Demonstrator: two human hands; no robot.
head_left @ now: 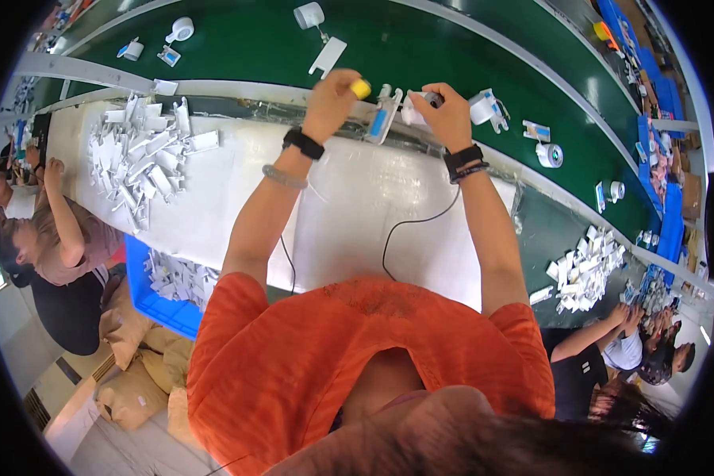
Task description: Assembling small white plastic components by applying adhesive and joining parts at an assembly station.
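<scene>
My left hand is raised over the bench's far edge, its fingers closed around a small yellow round piece at the fingertips. Level with it, my right hand pinches a white round housing with thumb and bent fingers; part of it is hidden behind them. Between the hands, a flat white plastic part with a blue patch stands tilted at the conveyor's edge. Whether it is joined to the housing I cannot tell. Black bands circle both wrists, and thin dark cords hang by the forearms.
A green conveyor runs across the far side, carrying white round units such as one at the right. White parts are heaped on the bench's left and right. A blue crate stands lower left. People sit at both sides.
</scene>
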